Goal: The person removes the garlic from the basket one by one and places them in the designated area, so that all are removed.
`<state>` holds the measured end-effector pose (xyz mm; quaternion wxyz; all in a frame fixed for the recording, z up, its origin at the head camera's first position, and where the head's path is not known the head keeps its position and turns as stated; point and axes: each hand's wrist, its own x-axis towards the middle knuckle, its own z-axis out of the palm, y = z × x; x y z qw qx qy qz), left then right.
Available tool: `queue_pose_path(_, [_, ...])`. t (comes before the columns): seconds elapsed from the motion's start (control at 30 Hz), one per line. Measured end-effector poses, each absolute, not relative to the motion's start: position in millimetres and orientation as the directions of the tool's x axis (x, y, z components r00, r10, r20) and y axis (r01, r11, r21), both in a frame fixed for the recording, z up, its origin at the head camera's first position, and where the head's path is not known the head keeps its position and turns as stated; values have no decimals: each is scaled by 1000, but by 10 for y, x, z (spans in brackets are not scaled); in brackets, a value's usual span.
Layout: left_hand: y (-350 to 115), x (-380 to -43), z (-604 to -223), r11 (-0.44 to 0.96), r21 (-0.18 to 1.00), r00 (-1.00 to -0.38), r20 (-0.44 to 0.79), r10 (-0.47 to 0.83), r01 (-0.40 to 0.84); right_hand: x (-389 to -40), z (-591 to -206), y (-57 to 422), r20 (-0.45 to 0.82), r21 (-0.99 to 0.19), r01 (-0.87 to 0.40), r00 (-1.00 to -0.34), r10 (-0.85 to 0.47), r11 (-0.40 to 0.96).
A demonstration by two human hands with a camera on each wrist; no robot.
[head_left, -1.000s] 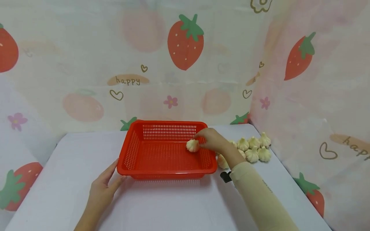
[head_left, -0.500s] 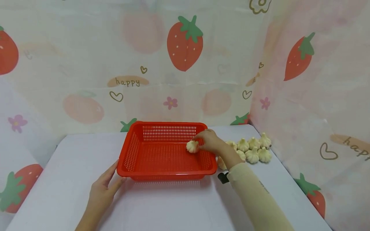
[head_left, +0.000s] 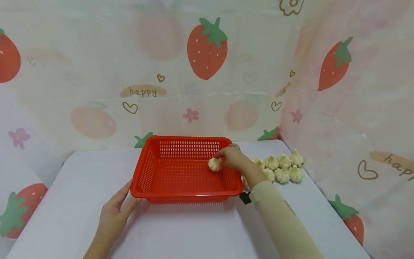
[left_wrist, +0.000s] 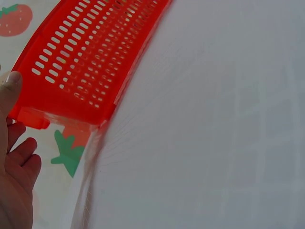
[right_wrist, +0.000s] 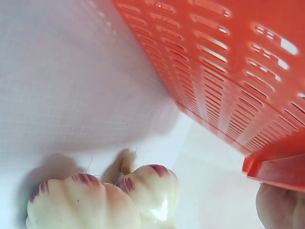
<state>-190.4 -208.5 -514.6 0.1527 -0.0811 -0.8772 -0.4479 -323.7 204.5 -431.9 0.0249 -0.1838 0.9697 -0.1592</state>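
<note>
A red plastic basket (head_left: 181, 197) with slotted walls stands on the white-covered table. At its near left corner my left hand (head_left: 111, 216) grips the rim; the left wrist view shows the thumb (left_wrist: 10, 93) against the wall and the other fingers beyond the rim. My right hand (head_left: 233, 157) reaches over the basket's right side and holds a pale garlic bulb (head_left: 215, 164) by its top, low inside the basket. Whether that bulb touches the basket floor I cannot tell. In the right wrist view, only part of the right hand (right_wrist: 281, 207) shows beyond the rim.
Several garlic bulbs (head_left: 282, 174) lie grouped on the table right of the basket, some partly behind the right forearm. Two bulbs with purple streaks, one a nearer garlic bulb (right_wrist: 83, 202), appear close in the right wrist view. Strawberry-printed curtains (head_left: 207, 104) stand behind and at the sides.
My right forearm has shifted slightly left, and the fingers sit a little closer over the bulb. The bulb, the basket and my left hand stay practically in place.
</note>
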Motion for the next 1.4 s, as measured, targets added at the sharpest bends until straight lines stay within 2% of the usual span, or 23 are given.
queue_pose_path(0.27, [-2093,-1883,-5163,578,772,-946,324,3,266,-3293,-4370,1992,29,-322,-294,-953,-301,900])
queue_pose_path(0.47, [-2077,-1890,-5163,576,771,-944,330,6,273,-3328,-4389,1957,69,-269,-309,-951,-302,912])
queue_pose_path(0.97, [-2069,-1902,-5182,582,762,-938,347,7,286,-3329,-4461,2013,176,-281,-376,-925,-337,883])
queue_pose_path(1.07, [-2065,-1900,-5179,576,766,-940,342,12,286,-3290,-4467,2044,222,-312,-380,-920,-322,871])
queue_pose_path(1.27, [-2075,-1900,-5149,576,756,-928,373,12,311,-3138,-4316,2097,288,-502,-374,-923,-257,780])
queue_pose_path(1.4, [-2090,-1908,-5134,584,751,-927,374,9,308,-3042,-4214,2135,320,-567,-379,-920,-228,732])
